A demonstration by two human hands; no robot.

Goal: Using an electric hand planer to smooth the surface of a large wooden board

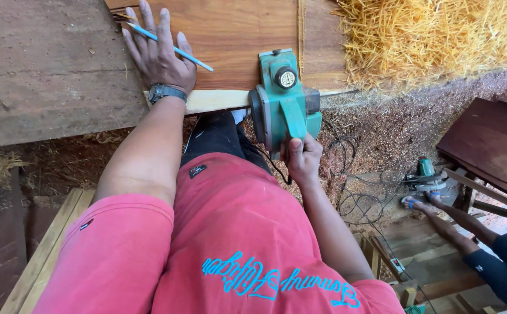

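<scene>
- Right hand [301, 157] closed around the rear handle of a green electric planer [282, 102] — planer sits on the pale edge of a reddish wooden board [230, 35], nose pointing away from the body.
- Left hand [159, 49] flat on the board face, fingers spread, just left of the planer; a light blue pencil [169, 46] is pinned between the fingers, lying diagonal across the hand. Dark wristwatch [166, 92] on that wrist.
- Planer's black cord [352, 197] runs down to the right over a floor thick with sawdust [381, 128].
- Pile of yellow wood shavings [433, 35] at the board's right end.
- Second green power tool [425, 174] on the floor at right, next to another person's sandalled feet [419, 200] — well apart from the planer.
</scene>
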